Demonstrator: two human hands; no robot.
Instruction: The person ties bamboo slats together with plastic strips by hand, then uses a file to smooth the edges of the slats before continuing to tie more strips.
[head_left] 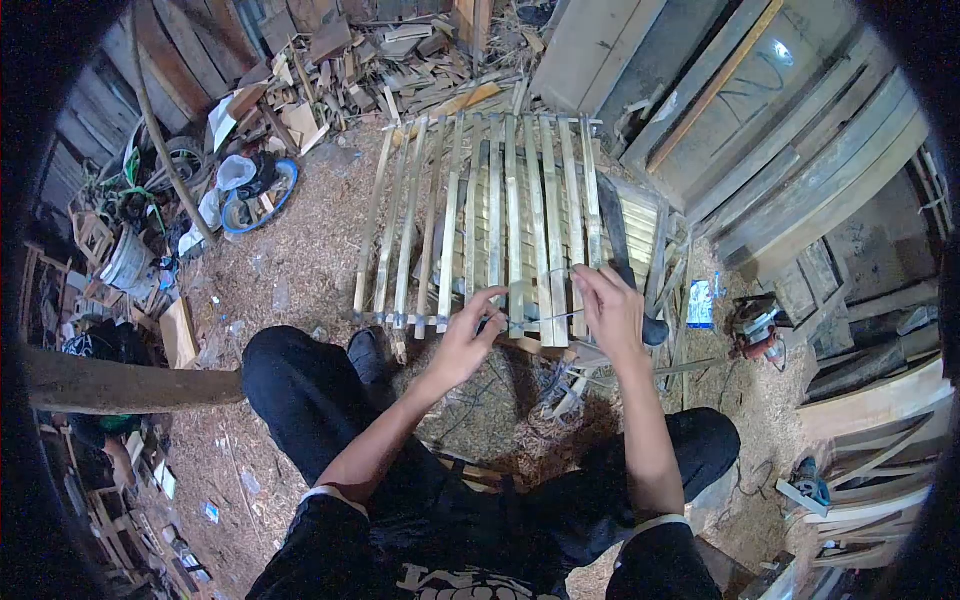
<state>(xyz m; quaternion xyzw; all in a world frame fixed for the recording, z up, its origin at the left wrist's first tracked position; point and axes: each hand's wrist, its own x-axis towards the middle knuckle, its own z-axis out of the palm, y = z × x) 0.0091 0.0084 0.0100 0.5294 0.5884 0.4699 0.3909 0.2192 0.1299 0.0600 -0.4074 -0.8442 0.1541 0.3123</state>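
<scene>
A slatted wooden panel of long, narrow strips joined by crosspieces lies in front of me, its near ends at my hands. A thin dark cord stretches between my hands across the near ends of the middle strips. My left hand is closed on the cord's left part, thumb and forefinger pinched beside a strip. Over the right-hand strips, my right hand pinches the cord between its fingertips, and a fine loop of it rises toward the forefinger.
Wood shavings cover the floor. Offcuts are heaped at the back. A blue basin and a white bucket stand left. Boards lean at the right, near a red power tool. A wooden beam reaches my left knee.
</scene>
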